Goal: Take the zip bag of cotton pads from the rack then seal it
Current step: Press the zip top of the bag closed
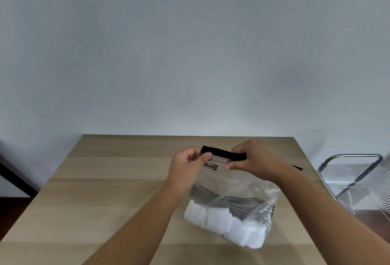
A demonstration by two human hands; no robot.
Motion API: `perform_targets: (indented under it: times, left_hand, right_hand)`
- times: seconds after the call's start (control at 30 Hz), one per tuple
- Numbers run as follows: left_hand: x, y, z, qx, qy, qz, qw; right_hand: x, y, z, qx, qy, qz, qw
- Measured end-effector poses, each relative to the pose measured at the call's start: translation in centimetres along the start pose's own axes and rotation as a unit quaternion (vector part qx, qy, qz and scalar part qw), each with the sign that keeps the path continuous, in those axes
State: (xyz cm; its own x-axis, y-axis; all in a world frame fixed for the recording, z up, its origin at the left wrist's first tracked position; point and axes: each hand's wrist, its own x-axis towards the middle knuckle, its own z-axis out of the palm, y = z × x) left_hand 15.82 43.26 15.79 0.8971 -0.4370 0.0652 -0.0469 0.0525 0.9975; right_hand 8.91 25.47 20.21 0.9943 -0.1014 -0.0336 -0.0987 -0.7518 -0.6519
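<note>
Both hands pinch the black zip strip (223, 153) of the clear striped plastic zip bag (232, 201).
Left hand (186, 166) and right hand (252, 159) grip opposite ends; the white cotton pads (223, 222) sag below both wrists on the pale wooden table (105, 191). Uneven pressing could leave the seal gapped.

Table (118, 191) was pale matt wood, zip bag (242, 188) clear glossy crinkled plastic, cotton pads (219, 220) soft white, rack (354, 172) shiny metal wire.
</note>
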Motion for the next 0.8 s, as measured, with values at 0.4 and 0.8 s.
perform_targets:
  times: [0.4, 0.8]
  left_hand:
    - [0.2, -0.4, -0.6, -0.009, 0.010, -0.014, 1.000]
    - [0.6, -0.9, -1.4, -0.044, 0.031, -0.011, 0.998]
  right_hand:
    - [0.1, 0.5, 0.2, -0.013, -0.005, -0.005, 1.000]
    - [0.1, 1.1, 0.1, -0.040, 0.008, 0.009, 0.999]
